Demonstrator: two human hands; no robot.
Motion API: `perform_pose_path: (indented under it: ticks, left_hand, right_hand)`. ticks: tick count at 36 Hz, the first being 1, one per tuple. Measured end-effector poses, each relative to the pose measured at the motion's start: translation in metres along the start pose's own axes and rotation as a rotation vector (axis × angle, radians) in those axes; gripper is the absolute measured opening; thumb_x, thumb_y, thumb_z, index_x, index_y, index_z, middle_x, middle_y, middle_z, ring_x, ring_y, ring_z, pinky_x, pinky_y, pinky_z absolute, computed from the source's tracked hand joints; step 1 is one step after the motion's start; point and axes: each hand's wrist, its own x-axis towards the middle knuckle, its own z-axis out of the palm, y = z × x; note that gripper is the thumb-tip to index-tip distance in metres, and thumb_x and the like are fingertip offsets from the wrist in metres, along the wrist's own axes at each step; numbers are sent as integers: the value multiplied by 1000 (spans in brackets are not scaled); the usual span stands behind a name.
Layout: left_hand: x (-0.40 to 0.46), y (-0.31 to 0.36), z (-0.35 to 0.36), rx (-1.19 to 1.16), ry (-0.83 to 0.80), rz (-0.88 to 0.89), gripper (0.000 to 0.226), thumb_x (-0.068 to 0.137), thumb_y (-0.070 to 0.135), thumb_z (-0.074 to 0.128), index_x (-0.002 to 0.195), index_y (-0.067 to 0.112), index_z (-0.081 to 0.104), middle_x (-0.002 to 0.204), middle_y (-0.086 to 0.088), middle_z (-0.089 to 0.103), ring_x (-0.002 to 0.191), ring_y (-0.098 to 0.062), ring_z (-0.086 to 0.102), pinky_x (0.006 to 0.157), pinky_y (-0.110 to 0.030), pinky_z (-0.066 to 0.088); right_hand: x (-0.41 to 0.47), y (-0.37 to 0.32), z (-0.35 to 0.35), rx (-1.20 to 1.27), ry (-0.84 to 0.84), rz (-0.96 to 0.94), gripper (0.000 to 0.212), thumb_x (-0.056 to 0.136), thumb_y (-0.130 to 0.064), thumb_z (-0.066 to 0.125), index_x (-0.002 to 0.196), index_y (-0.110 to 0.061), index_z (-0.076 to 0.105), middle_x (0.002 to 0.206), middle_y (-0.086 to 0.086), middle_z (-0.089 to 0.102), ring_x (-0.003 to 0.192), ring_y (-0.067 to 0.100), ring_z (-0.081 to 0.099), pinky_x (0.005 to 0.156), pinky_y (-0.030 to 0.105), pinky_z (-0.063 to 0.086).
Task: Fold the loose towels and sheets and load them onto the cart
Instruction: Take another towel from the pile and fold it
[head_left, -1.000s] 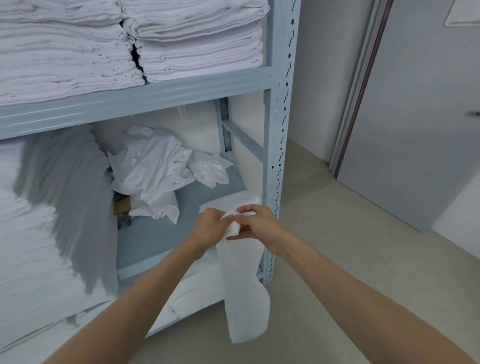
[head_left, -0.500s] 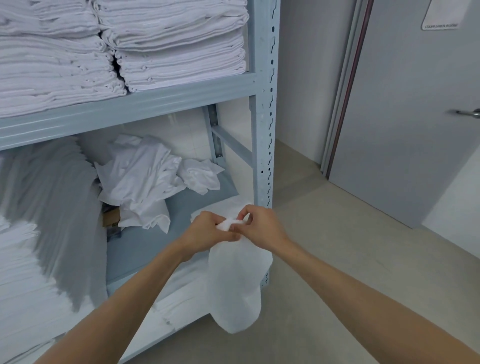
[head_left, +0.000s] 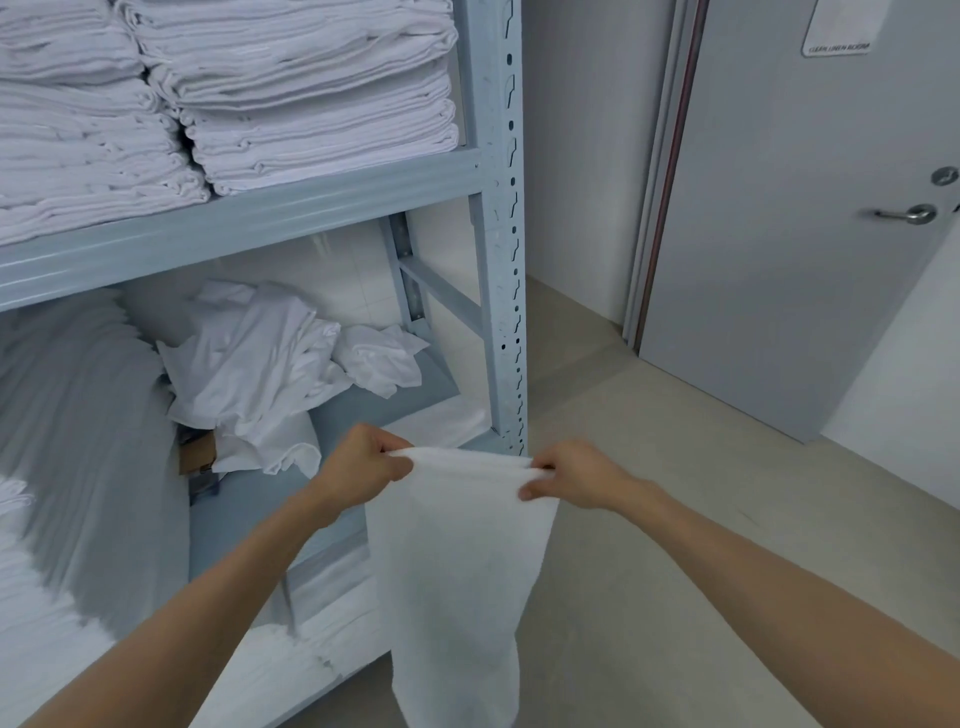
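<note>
While pinching top corners of white towel (head_left: 457, 551) at lower centre, left hand (head_left: 363, 462) and right hand (head_left: 576, 475) level, apart; long axis hanging straight down.

This is a linen storeroom. A pale blue slotted-steel shelving rack (head_left: 498, 260) carries neat stacks of folded white sheets (head_left: 306, 98), with crumpled white linen (head_left: 260, 374) on the shelf below. The grey door's sign (head_left: 844, 26) reads "clean linen room".
</note>
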Motion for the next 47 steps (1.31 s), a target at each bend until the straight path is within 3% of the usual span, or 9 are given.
perform_pose_path:
  ticks: [8,11,16,22,27,34,38,43,47]
  left_hand:
    - [12,-6,6,46,73,8,31,82,1,67,72,29,75,66,0,64,55,-12,50,54,-21,40]
    - [13,1,10,-6,100,54,33,82,0,68,76,31,77,71,0,68,61,-12,53,57,-23,42]
    - [15,24,4,-160,130,154,42,80,-4,66,74,36,76,64,17,70,54,1,55,49,-11,40]
    - [14,37,-11,-325,190,265,38,81,-12,63,90,21,79,92,-1,78,88,-18,72,80,-30,58]
    - [12,10,-21,-632,210,196,29,84,3,74,110,14,72,101,-5,77,92,-20,74,72,-23,58]
    - [-1,-39,14,-473,150,-5,45,65,29,91,104,29,68,95,14,76,88,-10,73,67,-18,59]
    - [-8,-55,32,-509,90,-68,62,60,41,90,116,27,66,109,10,74,101,-13,70,88,-32,58]
    - [-13,-48,38,-598,-64,-55,58,68,43,85,120,26,66,113,8,74,103,-13,71,92,-37,58]
    - [-17,-30,34,-731,-207,-50,31,80,40,77,108,29,75,115,-1,74,104,-22,71,79,-33,60]
  right_hand:
    - [12,-5,-21,-69,156,103,35,75,-42,81,93,-17,64,86,1,62,78,20,57,54,26,38]
    - [14,-9,-29,-123,178,68,43,78,-32,79,111,-19,54,108,5,60,97,26,58,77,35,49]
    - [22,-45,-29,-308,287,-255,76,68,-53,78,135,-35,46,124,-8,43,119,14,32,97,38,25]
    - [42,-91,-24,-179,264,-315,32,90,-44,66,110,-21,56,105,1,63,92,25,58,77,36,32]
    - [45,-103,-43,-158,281,-400,22,96,-41,59,95,-21,52,91,-5,56,78,19,50,65,34,37]
    - [47,-134,-85,106,173,-442,39,90,-44,69,61,-34,44,58,-14,49,57,3,45,55,27,31]
    - [54,-149,-103,256,125,-464,58,81,-36,80,47,-26,35,44,-14,33,44,5,31,45,18,21]
    - [68,-143,-113,300,114,-462,55,81,-36,79,52,-12,39,48,-12,30,44,6,28,44,18,18]
    - [84,-117,-113,251,253,-337,58,86,-42,73,54,-17,32,50,-7,28,46,8,27,49,23,18]
